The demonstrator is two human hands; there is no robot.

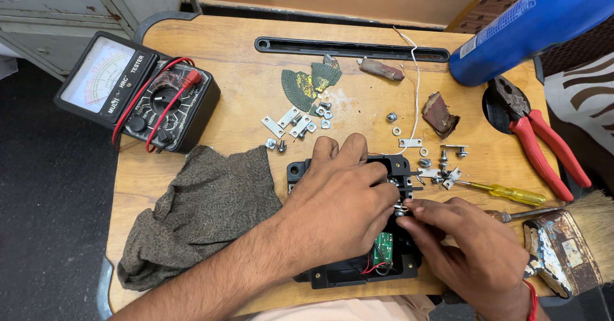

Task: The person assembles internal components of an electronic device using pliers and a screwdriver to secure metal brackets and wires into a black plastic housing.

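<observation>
My left hand (342,196) lies over a black plastic housing (348,271) on the wooden desk, fingers pressed on its upper part. A small green circuit board (383,247) with red wires shows inside the housing. My right hand (464,244) comes in from the right and pinches a small metal part (401,209) at the housing's right edge, fingertips meeting those of the left hand. Most of the housing is hidden under both hands.
An analog multimeter (137,90) with red and black leads sits at the far left. A grey-brown cloth (198,212) lies beside it. Loose screws, washers and brackets (297,126) are scattered mid-desk. Red pliers (543,145), a yellow-handled screwdriver (505,193), a paintbrush (566,247) and a blue canister (531,26) lie on the right.
</observation>
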